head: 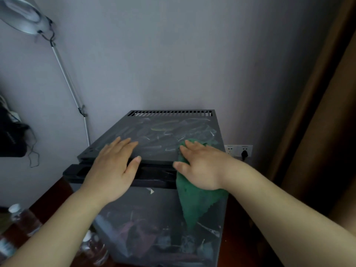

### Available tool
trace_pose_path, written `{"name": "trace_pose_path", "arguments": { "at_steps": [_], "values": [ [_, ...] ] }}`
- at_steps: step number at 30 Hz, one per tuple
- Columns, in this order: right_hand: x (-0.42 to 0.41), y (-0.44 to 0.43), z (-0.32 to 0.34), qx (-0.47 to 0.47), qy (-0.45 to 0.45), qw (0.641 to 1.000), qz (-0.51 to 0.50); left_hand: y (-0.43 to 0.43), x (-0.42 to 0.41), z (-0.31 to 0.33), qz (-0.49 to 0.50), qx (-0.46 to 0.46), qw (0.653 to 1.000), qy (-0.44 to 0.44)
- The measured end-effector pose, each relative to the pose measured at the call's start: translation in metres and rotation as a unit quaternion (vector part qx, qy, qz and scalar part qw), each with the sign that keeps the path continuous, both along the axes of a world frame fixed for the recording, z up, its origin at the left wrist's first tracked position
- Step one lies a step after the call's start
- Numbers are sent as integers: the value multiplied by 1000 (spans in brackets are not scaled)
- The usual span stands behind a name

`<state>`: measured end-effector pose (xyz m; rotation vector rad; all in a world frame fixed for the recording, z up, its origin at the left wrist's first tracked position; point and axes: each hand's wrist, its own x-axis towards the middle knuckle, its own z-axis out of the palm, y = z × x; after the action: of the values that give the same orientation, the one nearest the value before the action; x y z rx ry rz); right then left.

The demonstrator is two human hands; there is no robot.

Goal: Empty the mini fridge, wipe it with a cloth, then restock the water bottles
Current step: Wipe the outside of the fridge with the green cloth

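Hands apart, both flat: left hand (113,166) rests on the top of the one mini fridge (154,135) near its front edge, fingers straight, holding nothing. The right hand (200,166), fingers also straight, presses one green cloth (194,207) onto the front right corner. The cloth hangs down the door. Two capped water bottles (16,216) (92,245) stand at lower left beside the fridge.

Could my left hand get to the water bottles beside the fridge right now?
Probably yes: the left hand lies flat and holds nothing, and the water bottles sit uncovered below it, left of the fridge.
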<state>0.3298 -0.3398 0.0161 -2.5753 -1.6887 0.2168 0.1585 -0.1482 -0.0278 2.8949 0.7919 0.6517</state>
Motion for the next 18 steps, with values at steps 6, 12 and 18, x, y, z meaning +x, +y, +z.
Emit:
{"name": "trace_pose_path", "arguments": {
  "at_steps": [6, 12, 18],
  "values": [
    [-32, 34, 5, -9, 27, 996, 79, 41, -28, 6, 14, 24, 999, 34],
    [-46, 69, 10, -13, 59, 995, 77, 98, -66, 6, 23, -5, 999, 34],
    [-82, 132, 7, -11, 66, 990, 123, 118, -82, 6, -45, -112, 993, -14]
  ]
}}
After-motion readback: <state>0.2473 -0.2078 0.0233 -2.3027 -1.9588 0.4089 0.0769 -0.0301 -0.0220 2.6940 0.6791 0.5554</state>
